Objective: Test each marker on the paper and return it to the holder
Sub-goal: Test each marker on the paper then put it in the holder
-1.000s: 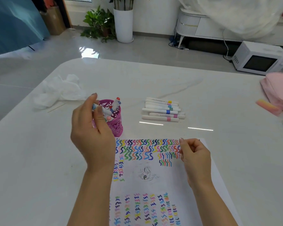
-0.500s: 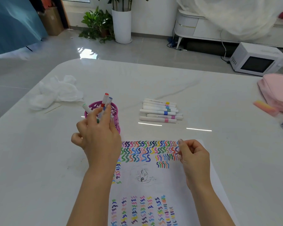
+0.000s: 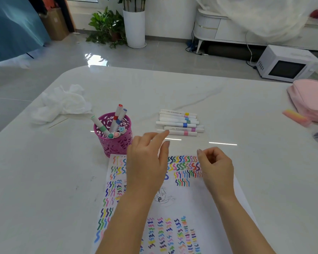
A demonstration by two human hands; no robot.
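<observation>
A magenta mesh holder (image 3: 114, 142) stands on the white table with several markers sticking out of it. A row of white markers (image 3: 180, 122) with coloured bands lies to its right. The paper (image 3: 174, 200), covered in coloured squiggles, lies in front of me. My left hand (image 3: 147, 162) hovers over the paper's top edge with its fingers stretched toward the lying markers; it holds nothing. My right hand (image 3: 215, 167) is over the paper's upper right, fingers curled, with nothing visible in it.
A crumpled white tissue (image 3: 62, 103) lies at the back left of the table (image 3: 44, 180). A pink pouch (image 3: 310, 98) and a pink-yellow eraser (image 3: 296, 117) sit at the right edge. A microwave (image 3: 285, 65) and a potted plant (image 3: 134, 24) stand on the floor beyond.
My left hand dropped its marker into the holder, then moved right, away from it, toward the lying markers. My right hand stayed in place.
</observation>
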